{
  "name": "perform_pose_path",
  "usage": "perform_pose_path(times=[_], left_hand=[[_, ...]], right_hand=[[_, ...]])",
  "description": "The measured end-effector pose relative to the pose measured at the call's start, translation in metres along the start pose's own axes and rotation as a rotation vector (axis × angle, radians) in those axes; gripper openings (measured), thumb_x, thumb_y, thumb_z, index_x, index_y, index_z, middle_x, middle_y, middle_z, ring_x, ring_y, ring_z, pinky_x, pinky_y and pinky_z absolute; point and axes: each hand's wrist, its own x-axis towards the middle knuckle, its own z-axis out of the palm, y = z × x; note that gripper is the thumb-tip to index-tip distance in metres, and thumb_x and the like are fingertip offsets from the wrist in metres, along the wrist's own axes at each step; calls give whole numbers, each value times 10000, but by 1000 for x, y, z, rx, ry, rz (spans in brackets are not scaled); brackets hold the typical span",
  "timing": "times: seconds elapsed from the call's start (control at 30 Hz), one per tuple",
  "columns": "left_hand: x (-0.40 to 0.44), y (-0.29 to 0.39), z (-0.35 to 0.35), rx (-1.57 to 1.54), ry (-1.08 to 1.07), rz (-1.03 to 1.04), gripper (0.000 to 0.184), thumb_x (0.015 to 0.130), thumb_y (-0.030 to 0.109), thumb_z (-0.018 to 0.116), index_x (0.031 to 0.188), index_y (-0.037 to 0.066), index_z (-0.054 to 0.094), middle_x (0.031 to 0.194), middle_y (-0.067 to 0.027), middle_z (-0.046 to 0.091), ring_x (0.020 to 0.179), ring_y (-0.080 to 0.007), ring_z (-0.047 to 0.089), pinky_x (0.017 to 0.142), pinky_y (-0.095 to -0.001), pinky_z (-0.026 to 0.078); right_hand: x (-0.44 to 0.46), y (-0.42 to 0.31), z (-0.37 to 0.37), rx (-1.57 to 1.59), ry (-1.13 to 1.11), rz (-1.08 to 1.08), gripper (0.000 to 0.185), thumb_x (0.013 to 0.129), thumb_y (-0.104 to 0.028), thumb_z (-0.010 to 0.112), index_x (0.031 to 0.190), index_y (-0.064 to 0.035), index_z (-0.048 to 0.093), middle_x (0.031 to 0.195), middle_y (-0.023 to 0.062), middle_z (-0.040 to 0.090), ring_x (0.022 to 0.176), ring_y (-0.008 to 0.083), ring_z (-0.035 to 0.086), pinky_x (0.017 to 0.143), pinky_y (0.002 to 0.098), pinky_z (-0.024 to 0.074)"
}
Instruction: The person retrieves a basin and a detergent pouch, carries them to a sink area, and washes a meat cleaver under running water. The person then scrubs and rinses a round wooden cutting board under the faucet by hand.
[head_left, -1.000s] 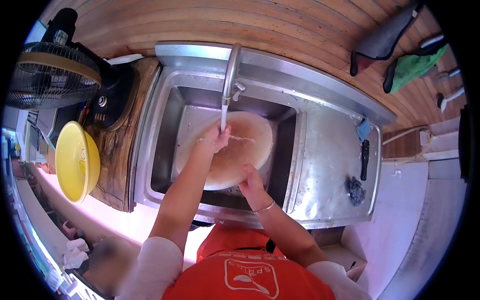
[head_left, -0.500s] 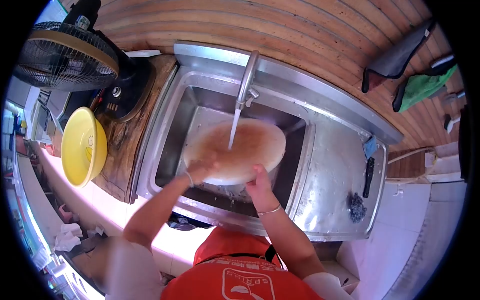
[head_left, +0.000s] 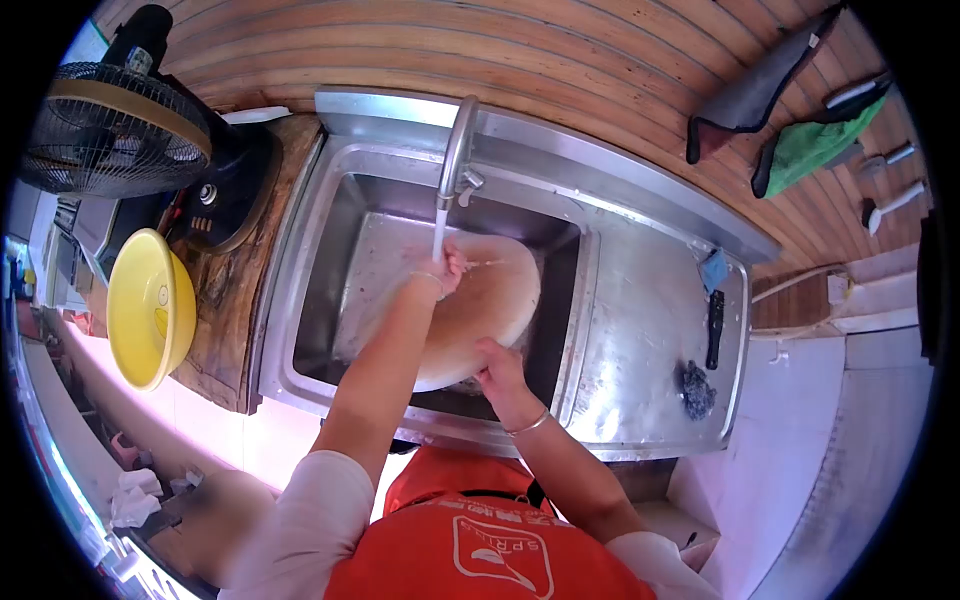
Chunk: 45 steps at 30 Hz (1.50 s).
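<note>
Probably rinsing: right hand (head_left: 503, 378) pinches board (head_left: 490, 310) at 5 o'clock, left hand (head_left: 446, 272) half-curled at 11, hold unclear; next wants steadiness imo.

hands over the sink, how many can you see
2: the left hand is by the running water, over the pale round board, and the right hand is at the board's near edge. No others show there; anything beneath the board is hidden.
</note>
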Motion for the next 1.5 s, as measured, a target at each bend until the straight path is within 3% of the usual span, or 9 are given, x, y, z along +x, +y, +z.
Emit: perform_pose_path(times=[0.2, 0.33, 0.4, 0.67, 0.77, 0.87, 1.03, 1.23, 1.5], left_hand=[[-51, -28, 26, 921, -516, 757, 374, 836, 342, 352, 1085, 85, 461, 1118, -106, 458, 1048, -199, 420, 900, -298, 315], [-46, -10, 11, 2018, -288, 982, 484, 824, 406, 314, 1225, 136, 317, 1231, -126, 341, 1175, -240, 264, 983, -339, 153], [-15, 4, -15, 1754, 19, 326, 472, 814, 397, 340, 1206, 135, 340, 1201, -125, 381, 1142, -256, 318, 945, -357, 240], [-31, 66, 4, 647, -71, 379, 489, 751, 331, 476, 1169, 104, 365, 1160, -191, 400, 1072, -290, 399, 831, -379, 361], [-54, 50, 3, 1598, 183, 1144, 519, 743, 354, 481, 1182, 115, 344, 1181, -217, 361, 1105, -281, 359, 894, -442, 272], [-105, 52, 26, 1886, 575, 1169, 564, 738, 387, 467, 1208, 119, 311, 1230, -171, 323, 1152, -267, 288, 918, -521, 161], [-61, 148, -8, 1923, 794, 349, 450, 739, 458, 418, 1101, 197, 473, 1228, -56, 366, 1175, -256, 255, 887, -594, 93], [-115, 143, 14, 2019, -227, 709, 353, 724, 442, 496, 980, 205, 554, 1150, -66, 442, 1096, -266, 371, 884, -588, 120], [-140, 142, 9, 2099, -124, 820, 311, 618, 257, 637, 903, 164, 554, 933, -31, 554, 959, -226, 477, 915, -558, 100]], right_hand=[[-2, 2, 11, -203, -170, 15, 281, 617, -49, 586, 870, 24, 492, 776, 81, 547, 647, 172, 546, 475, 253, 425], [-3, 3, 27, -384, -147, -51, 229, 625, -101, 582, 821, -2, 519, 683, 44, 539, 530, 138, 512, 403, 230, 371], [-12, -6, 39, -444, -119, -78, 190, 626, -122, 580, 779, -16, 538, 634, 26, 529, 485, 120, 489, 382, 224, 346], [-8, -16, 85, -909, -313, -433, 187, 609, -133, 574, 686, 37, 575, 584, 70, 560, 484, 128, 519, 432, 268, 392], [-2, -21, 97, -1264, -284, -611, 194, 595, -132, 580, 676, 44, 574, 584, 114, 566, 494, 155, 538, 459, 291, 413], [11, -29, 94, -1378, -331, -640, 227, 582, -191, 589, 695, 6, 583, 607, 172, 556, 559, 268, 554, 506, 353, 429], [9, -49, 98, -1352, -335, -868, 208, 568, -188, 591, 713, -39, 592, 630, 169, 550, 592, 306, 552, 544, 359, 428], [8, -71, 116, -1344, -440, -951, 207, 554, -125, 601, 734, -25, 587, 640, 157, 551, 555, 260, 537, 547, 316, 416], [38, -85, 130, -1211, -606, -960, 282, 519, -121, 662, 793, -75, 608, 672, 138, 574, 620, 235, 576, 585, 316, 439]])
